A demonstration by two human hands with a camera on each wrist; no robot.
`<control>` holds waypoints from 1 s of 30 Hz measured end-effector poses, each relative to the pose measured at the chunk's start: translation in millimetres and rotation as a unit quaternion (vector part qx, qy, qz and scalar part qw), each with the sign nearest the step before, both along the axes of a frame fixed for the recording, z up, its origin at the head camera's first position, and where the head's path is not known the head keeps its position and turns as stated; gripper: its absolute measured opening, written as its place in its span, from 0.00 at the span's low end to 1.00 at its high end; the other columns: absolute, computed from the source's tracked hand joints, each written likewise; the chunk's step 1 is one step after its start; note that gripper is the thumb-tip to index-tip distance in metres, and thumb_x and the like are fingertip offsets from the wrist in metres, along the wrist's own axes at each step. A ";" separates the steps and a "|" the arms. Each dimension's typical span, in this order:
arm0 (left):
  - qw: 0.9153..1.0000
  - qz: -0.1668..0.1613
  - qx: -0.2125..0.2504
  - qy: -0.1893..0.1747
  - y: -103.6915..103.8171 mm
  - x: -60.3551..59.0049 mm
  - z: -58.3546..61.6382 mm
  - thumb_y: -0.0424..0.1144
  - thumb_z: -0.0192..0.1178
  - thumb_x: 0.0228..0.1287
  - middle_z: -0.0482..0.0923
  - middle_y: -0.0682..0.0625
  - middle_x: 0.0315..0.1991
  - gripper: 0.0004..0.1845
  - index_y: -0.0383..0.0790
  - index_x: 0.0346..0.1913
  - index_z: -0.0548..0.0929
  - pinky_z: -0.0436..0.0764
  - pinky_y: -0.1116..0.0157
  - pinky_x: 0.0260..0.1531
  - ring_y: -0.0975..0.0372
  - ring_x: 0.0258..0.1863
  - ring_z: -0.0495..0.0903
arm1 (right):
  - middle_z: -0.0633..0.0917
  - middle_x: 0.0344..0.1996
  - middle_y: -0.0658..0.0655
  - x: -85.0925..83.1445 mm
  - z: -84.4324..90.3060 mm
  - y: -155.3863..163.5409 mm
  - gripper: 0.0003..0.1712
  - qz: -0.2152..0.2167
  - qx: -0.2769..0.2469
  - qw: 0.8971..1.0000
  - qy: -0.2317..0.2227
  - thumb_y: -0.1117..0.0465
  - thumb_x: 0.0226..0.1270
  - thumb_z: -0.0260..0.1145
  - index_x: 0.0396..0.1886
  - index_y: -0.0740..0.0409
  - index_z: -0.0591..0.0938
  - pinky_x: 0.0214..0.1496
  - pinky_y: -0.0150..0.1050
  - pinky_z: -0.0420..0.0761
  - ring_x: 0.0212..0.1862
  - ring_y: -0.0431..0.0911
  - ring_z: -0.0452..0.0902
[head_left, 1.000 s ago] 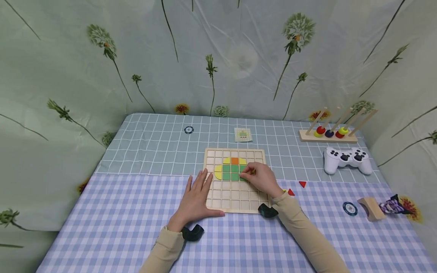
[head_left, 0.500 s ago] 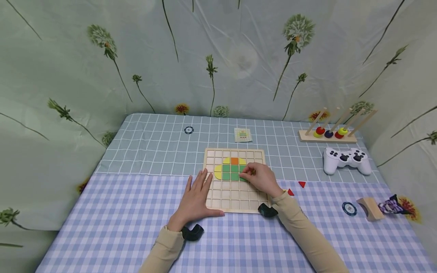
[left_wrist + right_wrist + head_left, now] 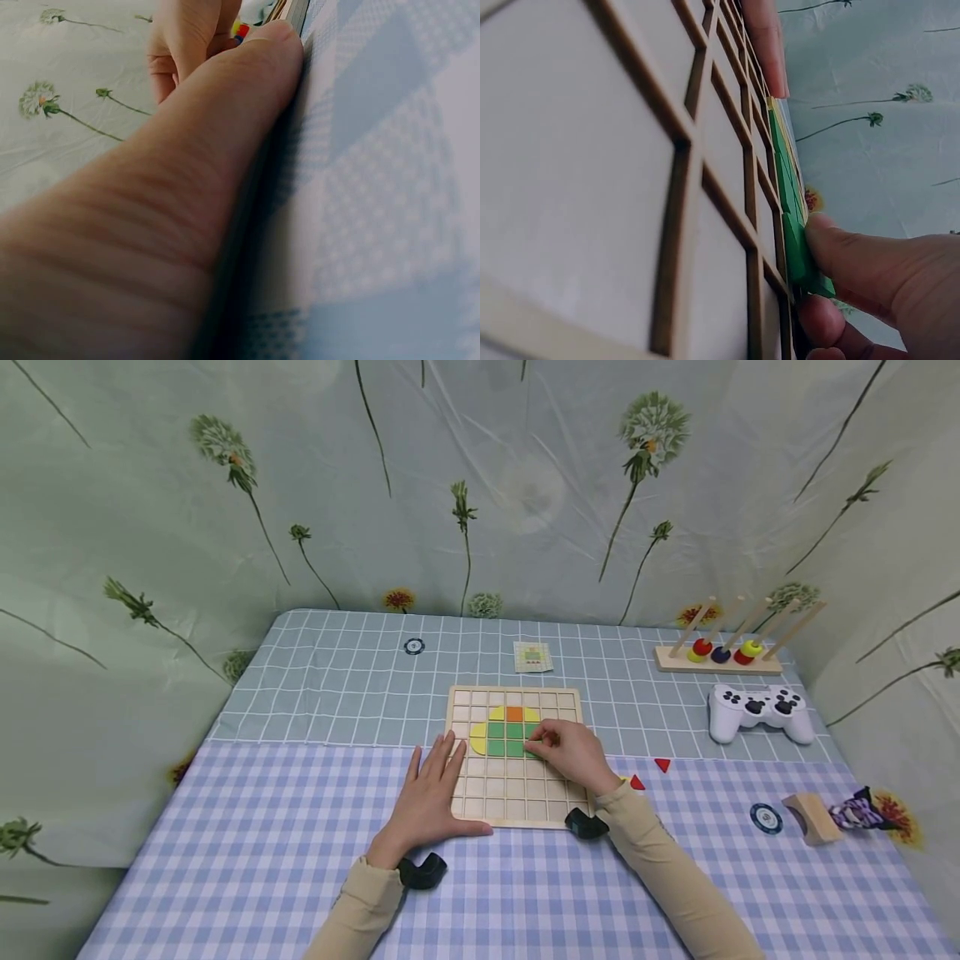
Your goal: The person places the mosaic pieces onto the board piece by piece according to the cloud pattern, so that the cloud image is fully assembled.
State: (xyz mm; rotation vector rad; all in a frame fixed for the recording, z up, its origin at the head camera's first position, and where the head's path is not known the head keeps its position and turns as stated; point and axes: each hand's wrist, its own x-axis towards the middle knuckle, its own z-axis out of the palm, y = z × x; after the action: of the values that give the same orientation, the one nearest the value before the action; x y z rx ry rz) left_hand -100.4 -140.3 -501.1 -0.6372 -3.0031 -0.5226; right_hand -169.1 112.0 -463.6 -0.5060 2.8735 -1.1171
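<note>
On table: left hand [image 3: 429, 791] flat, fingers straight, bracing wooden grid board [image 3: 514, 802] against sliding; right hand [image 3: 572, 755] pinching green tile [image 3: 799, 251], seating it beside placed tiles.

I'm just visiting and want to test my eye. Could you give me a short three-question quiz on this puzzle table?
1. True or false: the left hand lies flat at the edge of the wooden grid board.
2. What colour is the tile under the right hand's fingertips?
3. Which lies nearest the white game controller: (a) bead rack, (b) small card, (c) far poker chip?

Key: 1 true; 2 green; 3 a.
</note>
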 end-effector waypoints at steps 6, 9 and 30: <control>1.000 -0.003 0.001 0.002 -0.2 0.3 -0.7 0.81 0.56 0.36 0.39 0.43 0.75 0.69 0.38 0.75 0.47 0.34 0.50 0.68 0.55 0.73 0.36 | 0.76 0.19 0.45 -1.6 3.3 4.2 0.05 0.025 -0.007 0.999 -0.018 0.59 0.57 0.72 0.29 0.55 0.85 0.28 0.36 0.70 0.23 0.40 0.68; 1.000 -0.004 0.001 0.003 -0.3 0.2 -0.3 0.81 0.55 0.37 0.39 0.43 0.75 0.69 0.38 0.75 0.47 0.34 0.50 0.68 0.54 0.73 0.36 | 0.79 0.21 0.45 -3.1 6.2 7.7 0.04 0.034 -0.004 0.999 -0.031 0.62 0.57 0.72 0.31 0.58 0.86 0.30 0.36 0.73 0.24 0.39 0.72; 1.000 -0.003 -0.001 -0.009 -0.6 -0.1 0.9 0.81 0.57 0.37 0.38 0.43 0.75 0.69 0.38 0.75 0.47 0.33 0.49 0.68 0.55 0.73 0.35 | 0.84 0.33 0.51 6.3 5.5 14.4 0.08 0.034 0.011 0.999 0.007 0.65 0.56 0.72 0.37 0.60 0.88 0.32 0.38 0.74 0.30 0.43 0.74</control>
State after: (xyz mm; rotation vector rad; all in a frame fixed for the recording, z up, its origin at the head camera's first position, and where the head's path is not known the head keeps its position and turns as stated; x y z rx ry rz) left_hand -100.6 -141.0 -500.2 -0.6464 -3.0191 -0.5271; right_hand -162.8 126.4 -458.0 -0.6087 2.8530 -1.0754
